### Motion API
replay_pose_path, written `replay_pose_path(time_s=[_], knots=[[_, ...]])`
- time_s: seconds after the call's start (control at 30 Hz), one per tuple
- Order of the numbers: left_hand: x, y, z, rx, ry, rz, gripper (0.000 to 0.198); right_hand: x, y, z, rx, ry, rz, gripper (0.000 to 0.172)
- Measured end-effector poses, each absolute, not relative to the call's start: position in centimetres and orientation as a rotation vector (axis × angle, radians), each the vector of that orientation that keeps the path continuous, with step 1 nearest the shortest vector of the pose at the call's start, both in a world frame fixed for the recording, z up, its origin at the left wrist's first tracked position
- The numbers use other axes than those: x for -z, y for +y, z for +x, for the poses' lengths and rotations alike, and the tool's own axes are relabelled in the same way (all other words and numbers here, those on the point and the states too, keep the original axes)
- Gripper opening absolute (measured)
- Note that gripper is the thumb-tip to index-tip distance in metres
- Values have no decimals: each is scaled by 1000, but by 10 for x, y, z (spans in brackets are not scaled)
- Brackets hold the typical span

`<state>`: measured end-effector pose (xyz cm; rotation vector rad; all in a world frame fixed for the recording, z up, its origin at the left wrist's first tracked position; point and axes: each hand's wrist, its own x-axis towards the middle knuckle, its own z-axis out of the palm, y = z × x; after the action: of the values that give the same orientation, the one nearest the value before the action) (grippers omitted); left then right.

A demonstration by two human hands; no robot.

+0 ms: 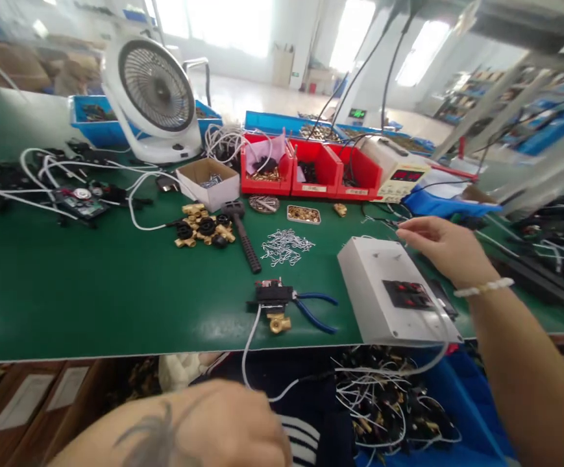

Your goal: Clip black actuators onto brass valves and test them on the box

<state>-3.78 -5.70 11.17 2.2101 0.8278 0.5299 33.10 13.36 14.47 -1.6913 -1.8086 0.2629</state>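
My right hand (440,250), with a white bead bracelet, is closed in a pinch beyond the grey metal box (383,285). Its fingertips meet the end of a thin dark test lead (381,222). My left hand (243,421) is low in front of the table edge, blurred, its fingers hidden below. Above it, a small black valve assembly with a brass fitting (279,323) lies on the table. Blue-handled pliers (315,308) lie against its right side. Its white cable (246,353) hangs over the edge and loops right toward the box's black terminal block (408,294).
A hammer (245,241), metal clips (286,248) and brass fittings (196,227) lie mid-table. Behind are red bins (313,189), a carton (216,194), a power supply (398,172) and a fan (158,91). A blue crate (476,402) of wired parts stands below the table.
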Motion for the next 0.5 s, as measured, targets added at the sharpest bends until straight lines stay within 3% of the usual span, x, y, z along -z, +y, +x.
replay_pose_path(time_s=[0.07,0.2,0.33,0.5], knots=[[-111,-38,-39,-529,929,2119,21,-131,156,337,-479,-1919,-1768,51],[-80,8,-38,-743,1505,1789,39,-113,161,343,-729,-2000,-1744,66],[-43,32,-32,-736,1591,1700,60,-107,158,341,-672,-1890,-1715,65],[-35,31,-24,-788,1573,1787,65,-106,158,333,-582,-1861,-1718,53]])
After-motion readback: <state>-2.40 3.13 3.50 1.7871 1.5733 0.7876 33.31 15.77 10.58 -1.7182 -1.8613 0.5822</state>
